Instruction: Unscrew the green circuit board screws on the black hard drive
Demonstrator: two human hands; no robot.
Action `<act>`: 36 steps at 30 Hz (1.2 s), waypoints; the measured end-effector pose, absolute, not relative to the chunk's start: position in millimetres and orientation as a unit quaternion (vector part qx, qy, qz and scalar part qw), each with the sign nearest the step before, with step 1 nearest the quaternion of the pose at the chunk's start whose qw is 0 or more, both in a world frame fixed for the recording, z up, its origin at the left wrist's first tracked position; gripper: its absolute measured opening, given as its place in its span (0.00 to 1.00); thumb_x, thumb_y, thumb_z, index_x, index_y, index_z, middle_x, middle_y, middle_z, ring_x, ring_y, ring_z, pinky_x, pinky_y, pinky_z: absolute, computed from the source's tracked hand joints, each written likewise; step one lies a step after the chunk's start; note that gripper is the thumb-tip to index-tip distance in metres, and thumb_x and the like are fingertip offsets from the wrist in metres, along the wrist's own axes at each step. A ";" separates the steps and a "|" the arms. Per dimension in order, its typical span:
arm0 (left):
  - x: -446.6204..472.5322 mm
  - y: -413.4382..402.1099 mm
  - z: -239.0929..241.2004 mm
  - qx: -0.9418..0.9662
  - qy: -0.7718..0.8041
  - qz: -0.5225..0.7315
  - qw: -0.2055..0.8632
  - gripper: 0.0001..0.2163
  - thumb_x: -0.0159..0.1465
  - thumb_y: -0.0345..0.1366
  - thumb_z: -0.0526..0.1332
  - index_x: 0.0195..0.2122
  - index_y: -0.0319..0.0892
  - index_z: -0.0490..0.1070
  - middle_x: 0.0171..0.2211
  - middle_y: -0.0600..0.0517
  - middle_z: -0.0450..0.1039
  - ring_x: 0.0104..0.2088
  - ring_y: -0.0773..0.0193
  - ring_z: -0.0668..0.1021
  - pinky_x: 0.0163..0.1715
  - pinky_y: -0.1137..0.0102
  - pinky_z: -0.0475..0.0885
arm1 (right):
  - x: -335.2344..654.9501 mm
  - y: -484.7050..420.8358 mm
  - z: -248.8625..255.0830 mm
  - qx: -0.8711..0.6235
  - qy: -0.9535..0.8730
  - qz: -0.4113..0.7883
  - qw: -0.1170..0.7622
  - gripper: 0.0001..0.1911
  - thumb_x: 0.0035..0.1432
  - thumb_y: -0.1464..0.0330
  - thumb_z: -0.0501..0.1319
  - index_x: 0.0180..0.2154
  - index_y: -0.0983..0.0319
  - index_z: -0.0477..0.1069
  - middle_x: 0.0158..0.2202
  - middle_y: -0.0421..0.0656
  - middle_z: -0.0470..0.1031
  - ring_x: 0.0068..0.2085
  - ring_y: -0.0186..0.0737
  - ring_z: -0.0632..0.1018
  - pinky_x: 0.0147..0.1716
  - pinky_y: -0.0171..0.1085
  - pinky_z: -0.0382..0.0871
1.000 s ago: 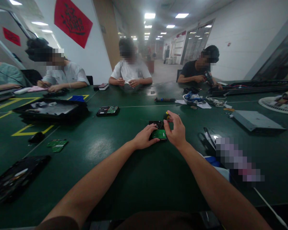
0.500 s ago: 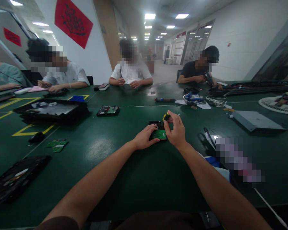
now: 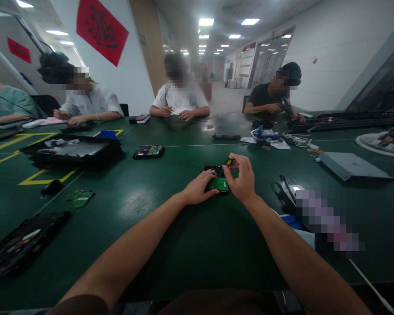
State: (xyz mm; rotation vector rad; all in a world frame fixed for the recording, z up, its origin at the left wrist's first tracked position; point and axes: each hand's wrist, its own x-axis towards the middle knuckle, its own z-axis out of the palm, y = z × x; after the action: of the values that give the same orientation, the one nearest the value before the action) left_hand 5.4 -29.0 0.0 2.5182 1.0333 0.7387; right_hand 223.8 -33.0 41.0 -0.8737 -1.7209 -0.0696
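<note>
A small black hard drive [image 3: 217,178] with a green circuit board on top lies on the green table [image 3: 170,245] in front of me. My left hand [image 3: 200,188] rests on its left edge, fingers curled and pressing on it. My right hand [image 3: 241,179] is closed around a small screwdriver [image 3: 230,160] with a yellow and black handle, held upright with its tip down on the drive.
Another drive [image 3: 149,152] lies further left, near a black tray [image 3: 70,151]. Loose green boards [image 3: 79,198] and a black panel [image 3: 22,243] sit at my left. A grey metal case [image 3: 351,165], cables and a bowl [image 3: 264,135] are on the right. Several people work at the far side.
My right hand and the screwdriver handle have shifted slightly, as if twisting; the view has moved a little. The left hand stays on the drive.
</note>
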 end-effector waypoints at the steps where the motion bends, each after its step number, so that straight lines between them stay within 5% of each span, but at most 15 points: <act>1: 5.4 -28.9 0.0 0.881 0.362 0.259 0.159 0.30 0.67 0.51 0.65 0.66 0.43 0.61 0.70 0.39 0.59 0.72 0.45 0.61 0.71 0.47 0.60 | 223.7 -33.0 40.8 -0.371 -0.734 -0.028 0.569 0.25 0.67 0.66 0.61 0.64 0.55 0.63 0.56 0.52 0.71 0.52 0.51 0.78 0.46 0.52 0.82; 36: 5.6 -29.5 0.8 0.882 0.359 0.260 0.160 0.30 0.67 0.51 0.64 0.65 0.42 0.62 0.70 0.38 0.59 0.72 0.45 0.60 0.71 0.48 0.60 | 224.3 -30.3 36.1 -0.385 -0.733 -0.022 0.560 0.26 0.70 0.65 0.59 0.66 0.55 0.60 0.58 0.52 0.73 0.50 0.48 0.80 0.49 0.51 0.81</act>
State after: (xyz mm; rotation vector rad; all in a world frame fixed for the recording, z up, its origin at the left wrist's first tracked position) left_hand 5.6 -29.5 0.8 2.5212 1.0254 0.7425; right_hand 224.3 -30.3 36.1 -0.9069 -1.7278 -0.0514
